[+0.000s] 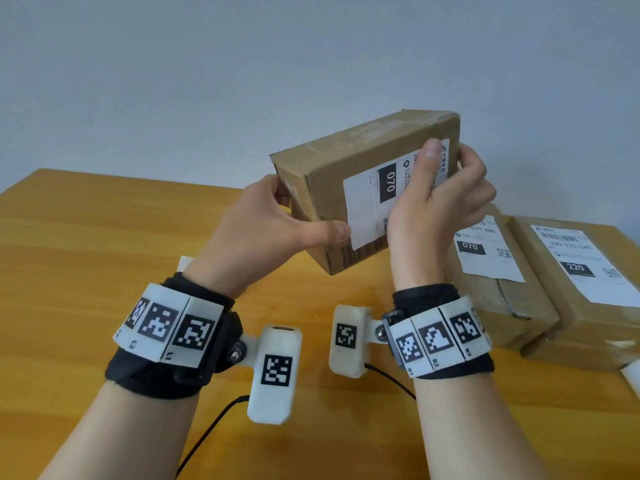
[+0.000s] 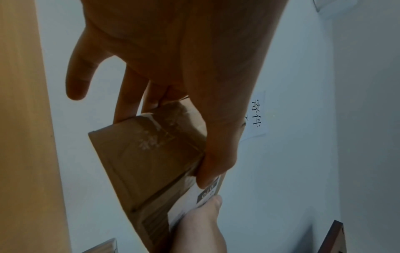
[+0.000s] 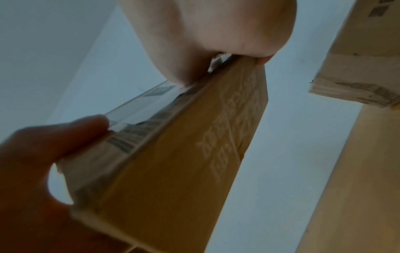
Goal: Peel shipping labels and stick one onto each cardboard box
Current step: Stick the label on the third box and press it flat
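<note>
I hold a brown cardboard box [image 1: 329, 161] tilted in the air above the wooden table [image 1: 86, 237]. A white shipping label [image 1: 367, 202] marked 070 is stuck on the face turned toward me. My left hand [image 1: 273, 216] grips the box's left end, thumb on the label's lower corner, fingers behind. My right hand [image 1: 440, 199] grips the right end, thumb pressed on the label, fingers wrapped round the far side. The left wrist view shows the box [image 2: 151, 154] held between thumb and fingers. The right wrist view shows the box [image 3: 184, 154] edge-on with the label [image 3: 138, 106].
Two more cardboard boxes lie at the table's right, one [image 1: 498, 296] labelled 070 and one [image 1: 588, 306] labelled 220. A white strip [image 1: 632, 379] shows at the right edge. Cables trail from the wrist cameras over the near table.
</note>
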Available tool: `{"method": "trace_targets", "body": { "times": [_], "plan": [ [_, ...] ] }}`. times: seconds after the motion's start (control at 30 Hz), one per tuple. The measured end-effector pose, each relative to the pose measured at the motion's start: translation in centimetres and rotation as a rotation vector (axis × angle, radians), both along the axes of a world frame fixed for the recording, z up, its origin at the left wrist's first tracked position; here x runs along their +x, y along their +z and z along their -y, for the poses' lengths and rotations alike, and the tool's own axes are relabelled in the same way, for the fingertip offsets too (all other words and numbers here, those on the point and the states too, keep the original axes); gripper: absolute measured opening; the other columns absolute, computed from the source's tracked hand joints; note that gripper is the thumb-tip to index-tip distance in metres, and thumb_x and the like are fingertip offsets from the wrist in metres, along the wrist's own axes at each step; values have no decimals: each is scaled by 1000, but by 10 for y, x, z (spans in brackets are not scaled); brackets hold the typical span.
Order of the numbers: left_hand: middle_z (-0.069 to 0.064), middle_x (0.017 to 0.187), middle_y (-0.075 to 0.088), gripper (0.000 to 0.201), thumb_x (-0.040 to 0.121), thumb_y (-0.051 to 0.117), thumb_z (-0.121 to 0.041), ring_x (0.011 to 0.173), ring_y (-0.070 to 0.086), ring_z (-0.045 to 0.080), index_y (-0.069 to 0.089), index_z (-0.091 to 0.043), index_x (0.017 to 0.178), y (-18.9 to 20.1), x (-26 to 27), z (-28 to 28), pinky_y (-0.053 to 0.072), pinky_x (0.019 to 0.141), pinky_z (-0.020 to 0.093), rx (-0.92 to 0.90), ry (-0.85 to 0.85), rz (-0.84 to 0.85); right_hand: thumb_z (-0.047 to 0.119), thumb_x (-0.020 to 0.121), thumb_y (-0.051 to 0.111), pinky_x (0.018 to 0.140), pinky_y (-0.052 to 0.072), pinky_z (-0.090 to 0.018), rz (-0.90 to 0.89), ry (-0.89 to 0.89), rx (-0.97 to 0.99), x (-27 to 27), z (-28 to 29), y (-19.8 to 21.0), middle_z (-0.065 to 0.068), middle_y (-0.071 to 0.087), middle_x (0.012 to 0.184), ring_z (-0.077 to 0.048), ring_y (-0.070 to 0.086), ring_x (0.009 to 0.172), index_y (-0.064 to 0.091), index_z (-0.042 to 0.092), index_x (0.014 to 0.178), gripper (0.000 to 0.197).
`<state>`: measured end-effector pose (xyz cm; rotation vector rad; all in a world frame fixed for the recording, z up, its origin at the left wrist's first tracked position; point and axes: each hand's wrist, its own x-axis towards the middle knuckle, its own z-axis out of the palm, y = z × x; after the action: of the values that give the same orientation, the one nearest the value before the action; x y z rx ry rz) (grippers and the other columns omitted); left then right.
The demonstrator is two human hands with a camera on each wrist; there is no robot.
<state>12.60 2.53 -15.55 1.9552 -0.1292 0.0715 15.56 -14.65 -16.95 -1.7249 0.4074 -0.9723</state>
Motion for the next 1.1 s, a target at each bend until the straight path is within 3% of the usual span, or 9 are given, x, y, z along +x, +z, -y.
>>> {"method": "trace_targets", "body": {
  "times": [0.23,0.37,0.43,0.5,0.6,0.77,0.9,0.97,1.1],
  "plan": [
    [-19,112,73,72,58,95,-48,101,70,2,67,-32,122,-1,1,-4,58,86,31,-16,-57,64,51,106,43,85,45,-29,48,0,76,1,8,-1,-2,36,126,-20,35,120,49,20,127,37],
    [-14,114,74,79,48,87,-56,102,72,5,68,-28,120,-2,0,-6,60,85,30,-61,-70,89,56,106,40,68,47,-9,25,37,192,4,23,0,-5,46,124,-15,57,109,52,27,106,32],
    [-14,115,74,83,48,86,-56,97,74,3,66,-25,122,-1,-1,-4,60,76,23,-77,-71,124,59,105,38,64,54,-17,73,60,274,5,28,-3,-5,64,109,-9,68,88,55,23,96,41],
    [-12,119,74,86,50,87,-55,101,73,1,65,-22,127,0,-2,-3,60,76,20,-83,-78,158,53,108,38,58,52,-26,153,68,339,5,29,-4,-1,70,83,-13,72,73,54,17,85,45],
    [-9,123,75,87,54,88,-52,108,74,5,64,-19,131,1,-1,-4,64,83,30,-83,-107,184,49,110,37,58,52,-29,224,45,433,4,32,-5,-5,72,78,-23,75,74,53,12,81,49],
    [-18,119,76,81,56,88,-48,109,72,-1,64,-22,129,7,-4,-14,57,85,14,-73,-133,254,47,111,34,50,46,-27,234,-44,538,4,33,-5,-5,61,63,-25,73,62,41,17,66,54],
    [-15,116,77,79,55,85,-46,103,75,1,65,-20,127,9,-3,-22,59,80,16,-118,-119,220,49,111,31,50,46,-26,172,-34,528,1,29,-2,-9,60,69,-26,72,63,45,17,70,54],
    [-14,115,77,78,55,83,-47,100,75,1,66,-21,126,8,-1,-21,60,77,17,-108,-99,201,50,111,25,55,51,-25,112,14,524,0,26,1,-4,63,71,-18,71,64,55,16,79,56],
    [-12,117,73,80,54,80,-57,102,74,8,64,-26,126,2,5,-21,64,89,38,-48,19,172,50,111,22,52,47,-11,-58,204,371,-4,14,7,5,71,83,-3,70,71,62,15,110,53]
  ]
}}
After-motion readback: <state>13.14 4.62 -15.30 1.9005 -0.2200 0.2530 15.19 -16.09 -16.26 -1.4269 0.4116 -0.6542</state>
